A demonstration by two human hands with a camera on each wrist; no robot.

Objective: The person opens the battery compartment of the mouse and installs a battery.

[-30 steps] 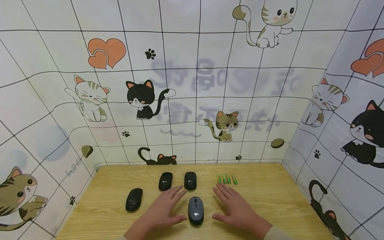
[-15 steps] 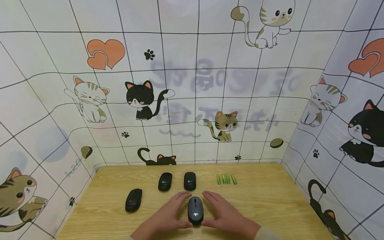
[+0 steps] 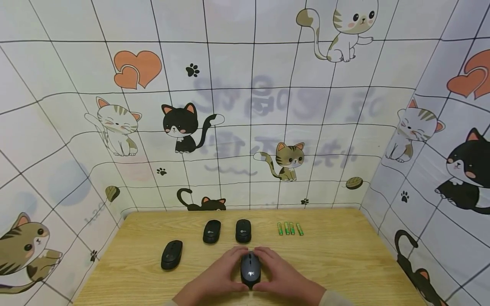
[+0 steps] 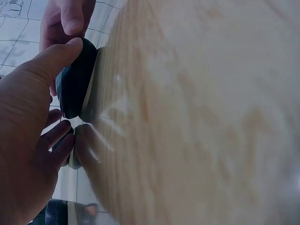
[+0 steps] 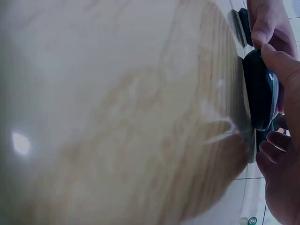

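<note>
A grey computer mouse point(image 3: 250, 267) with AOC lettering lies near the front middle of the wooden table, wheel end facing away. My left hand point(image 3: 220, 272) grips it from the left, thumb at the near end and fingers at the far end. From the right, my right hand point(image 3: 283, 274) holds it the same way, so the two hands frame it. In the left wrist view the dark side of the mouse point(image 4: 77, 86) shows, with the left thumb on its near end. The right wrist view shows the right thumb point(image 5: 276, 61) at the mouse's near end.
Three black mice lie beyond: one at the left point(image 3: 172, 255), one behind the left hand point(image 3: 212, 231), one straight behind the grey mouse point(image 3: 243, 230). Several green batteries point(image 3: 287, 228) lie at the back right of the table point(image 3: 344, 255). A cat-print curtain point(image 3: 229, 170) surrounds the table.
Both hands have come inward from either side, standing apart from the grey mouse at first, and now hold it between them. The mouse keeps its place; the other mice and batteries have not moved.
</note>
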